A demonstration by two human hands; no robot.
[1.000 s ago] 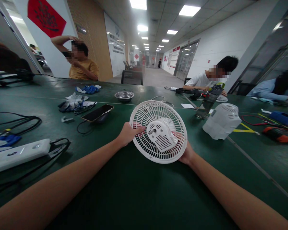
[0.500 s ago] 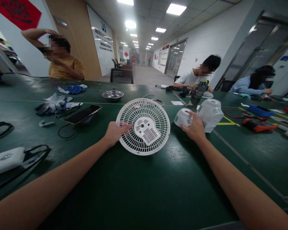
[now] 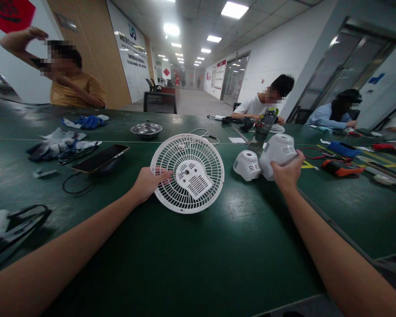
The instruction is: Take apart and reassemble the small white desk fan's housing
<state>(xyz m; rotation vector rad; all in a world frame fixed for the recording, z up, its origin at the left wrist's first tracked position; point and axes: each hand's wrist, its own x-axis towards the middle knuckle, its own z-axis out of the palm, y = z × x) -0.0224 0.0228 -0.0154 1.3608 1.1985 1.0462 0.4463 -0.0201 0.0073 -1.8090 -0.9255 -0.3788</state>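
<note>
A round white fan grille with a slotted hub plate is tilted up above the green table. My left hand grips its left rim, thumb laid over the ribs. My right hand is closed around a larger white vented plastic housing, thumb at its front and fingers at its right side. Beside it, touching or nearly so, stands a smaller white vented housing with a hole in its top. A thin white cable lies behind the grille.
A steel bowl, a phone and work gloves lie to the left. An orange multimeter and a blue case are at right. People sit along the table's far side.
My right hand has let go of the smaller housing and moved right onto the larger one. My left hand still holds the grille. The view has turned slightly right.
</note>
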